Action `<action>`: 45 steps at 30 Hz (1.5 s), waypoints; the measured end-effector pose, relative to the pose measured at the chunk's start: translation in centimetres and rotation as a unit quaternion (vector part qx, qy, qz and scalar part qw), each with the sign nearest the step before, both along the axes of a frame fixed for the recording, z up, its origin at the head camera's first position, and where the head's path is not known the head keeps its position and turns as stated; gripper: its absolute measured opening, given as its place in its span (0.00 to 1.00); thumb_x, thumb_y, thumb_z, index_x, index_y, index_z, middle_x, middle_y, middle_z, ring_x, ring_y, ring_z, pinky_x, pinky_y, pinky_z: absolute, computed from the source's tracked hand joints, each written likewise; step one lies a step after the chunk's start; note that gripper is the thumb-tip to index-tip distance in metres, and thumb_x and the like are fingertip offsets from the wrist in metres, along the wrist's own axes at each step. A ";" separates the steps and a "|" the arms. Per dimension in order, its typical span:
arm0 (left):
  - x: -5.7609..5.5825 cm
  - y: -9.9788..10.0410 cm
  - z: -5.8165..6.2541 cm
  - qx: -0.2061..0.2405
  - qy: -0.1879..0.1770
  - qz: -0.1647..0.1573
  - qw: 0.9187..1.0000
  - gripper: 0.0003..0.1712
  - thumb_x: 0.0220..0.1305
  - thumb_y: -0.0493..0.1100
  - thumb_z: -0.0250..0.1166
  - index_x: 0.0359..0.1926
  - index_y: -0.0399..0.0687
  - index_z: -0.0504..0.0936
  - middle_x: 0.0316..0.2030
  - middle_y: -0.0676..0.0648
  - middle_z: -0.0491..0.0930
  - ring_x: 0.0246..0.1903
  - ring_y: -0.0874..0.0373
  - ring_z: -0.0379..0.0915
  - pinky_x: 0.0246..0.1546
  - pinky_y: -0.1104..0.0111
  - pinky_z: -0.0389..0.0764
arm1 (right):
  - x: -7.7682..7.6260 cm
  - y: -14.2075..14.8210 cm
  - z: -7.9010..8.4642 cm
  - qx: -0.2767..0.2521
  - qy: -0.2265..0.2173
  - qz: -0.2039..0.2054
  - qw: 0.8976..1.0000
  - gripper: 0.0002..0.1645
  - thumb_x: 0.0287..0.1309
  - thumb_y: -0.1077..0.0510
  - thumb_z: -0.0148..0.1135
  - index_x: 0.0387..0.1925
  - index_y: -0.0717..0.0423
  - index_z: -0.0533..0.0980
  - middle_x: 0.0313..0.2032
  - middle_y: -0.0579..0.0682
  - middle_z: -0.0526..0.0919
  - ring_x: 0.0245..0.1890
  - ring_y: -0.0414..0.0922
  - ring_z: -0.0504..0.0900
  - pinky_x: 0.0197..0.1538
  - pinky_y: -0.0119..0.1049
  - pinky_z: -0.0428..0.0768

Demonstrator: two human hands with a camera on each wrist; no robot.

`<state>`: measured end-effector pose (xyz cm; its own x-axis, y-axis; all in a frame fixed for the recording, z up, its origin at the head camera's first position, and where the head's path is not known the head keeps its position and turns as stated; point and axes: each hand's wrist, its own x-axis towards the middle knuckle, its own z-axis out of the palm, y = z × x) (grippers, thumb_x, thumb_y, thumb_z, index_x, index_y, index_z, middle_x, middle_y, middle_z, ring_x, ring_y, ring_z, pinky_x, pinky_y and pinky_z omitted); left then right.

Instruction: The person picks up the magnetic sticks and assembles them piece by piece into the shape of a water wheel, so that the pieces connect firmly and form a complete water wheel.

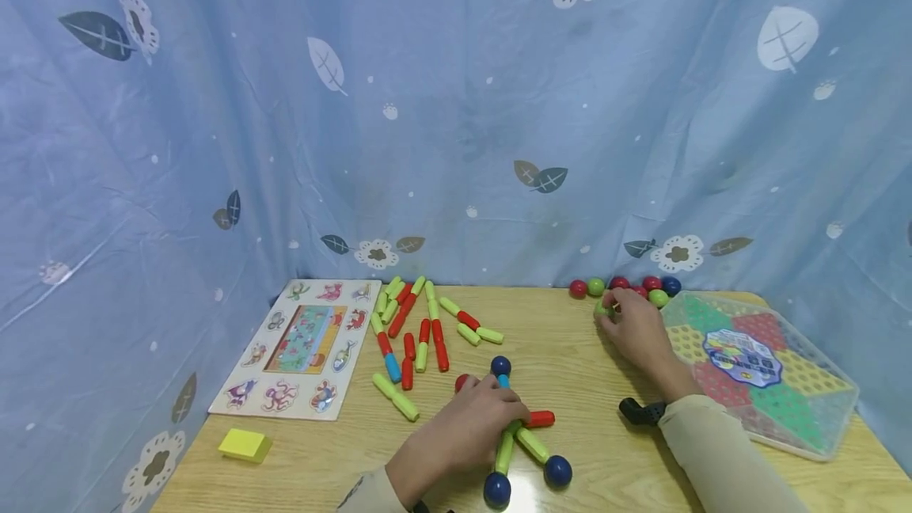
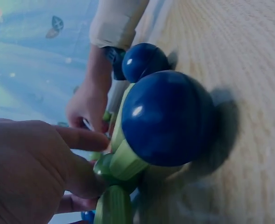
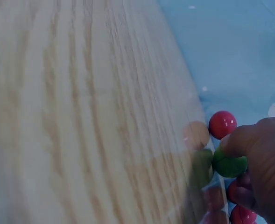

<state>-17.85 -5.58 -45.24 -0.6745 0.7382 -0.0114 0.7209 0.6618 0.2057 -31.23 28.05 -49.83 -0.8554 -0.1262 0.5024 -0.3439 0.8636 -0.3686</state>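
My left hand [image 1: 473, 426] grips the green hub ball [image 2: 104, 169] of a ball-and-rod figure on the table. Yellow-green rods [image 1: 532, 444] run from the hub to two blue balls [image 1: 558, 471]. A red rod [image 1: 541, 419] sticks out to the right; a light-blue rod [image 1: 503, 380] leads to another blue ball [image 1: 501, 366]. Beyond the knuckles a red ball [image 1: 462, 381] shows in part. At the table's back right, my right hand [image 1: 636, 331] pinches a green ball [image 1: 602, 309] between thumb and fingers, beside a row of red, green and blue balls [image 1: 651, 283].
Several red, yellow-green and blue rods [image 1: 406, 311] lie left of centre. A sea-animal puzzle board [image 1: 235, 362] and a yellow block [image 1: 245, 445] are at the left. Under the right forearm's side lies a clear-lidded game box [image 1: 805, 370]. A blue curtain [image 1: 456, 141] hangs behind the table.
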 end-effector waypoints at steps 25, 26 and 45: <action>0.7 1.2 -1.4 -0.059 0.064 0.009 0.996 0.26 0.75 0.43 0.71 0.70 0.69 0.84 0.62 0.54 0.84 0.54 0.55 0.67 0.50 0.63 0.69 | 9.5 -5.1 -2.0 -0.259 -0.191 0.211 0.923 0.15 0.71 0.62 0.73 0.57 0.54 0.85 0.51 0.52 0.91 0.44 0.36 0.90 0.48 0.32 0.88; 0.7 1.2 -1.4 -0.058 0.064 0.010 0.996 0.26 0.75 0.43 0.71 0.69 0.69 0.85 0.61 0.54 0.84 0.53 0.55 0.67 0.49 0.63 0.69 | 9.5 -5.1 -2.0 -0.260 -0.196 0.217 0.920 0.15 0.72 0.62 0.72 0.58 0.55 0.85 0.51 0.53 0.91 0.45 0.36 0.90 0.49 0.32 0.88; 0.5 1.1 -1.3 0.019 0.063 0.009 0.998 0.20 0.71 0.37 0.73 0.60 0.58 0.89 0.54 0.53 0.83 0.52 0.58 0.74 0.57 0.64 0.80 | 9.7 -5.6 -2.0 -0.247 -0.166 0.176 0.938 0.15 0.68 0.61 0.76 0.54 0.57 0.87 0.46 0.48 0.92 0.42 0.35 0.88 0.47 0.31 0.88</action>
<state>-17.37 -4.47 -46.52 -0.6813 0.7249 0.1014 0.7312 0.6677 0.1396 -21.49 22.47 -51.79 -0.9238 -0.2529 0.2873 -0.3717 0.4131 -0.8314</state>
